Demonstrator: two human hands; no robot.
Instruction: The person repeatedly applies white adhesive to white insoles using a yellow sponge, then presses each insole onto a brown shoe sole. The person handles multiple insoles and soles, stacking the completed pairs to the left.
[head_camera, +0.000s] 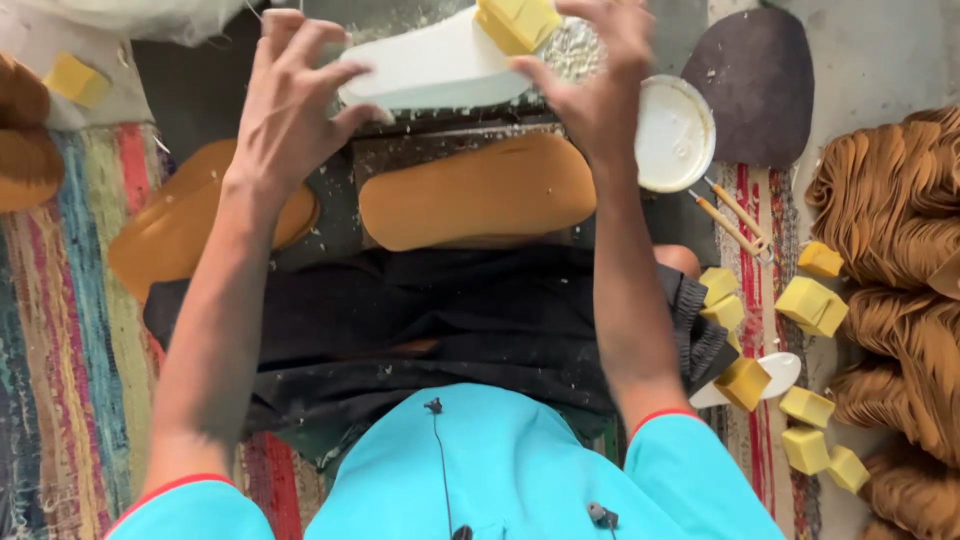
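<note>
My left hand (290, 105) grips the near end of a white shoe sole (430, 70), which I hold flat at the top of the view. My right hand (600, 80) presses a yellow sponge block (515, 22) onto the sole's far end. Just below, a tan sole (480, 195) lies on the dark work board (350, 210) in front of my lap.
More tan soles (180, 225) lie at the left on a striped rug (70, 330). A white lid (675, 135), two brushes (730, 215), several yellow sponge blocks (810, 305) and stacks of tan soles (890, 210) sit at the right. A dark sole-shaped piece (755, 85) lies top right.
</note>
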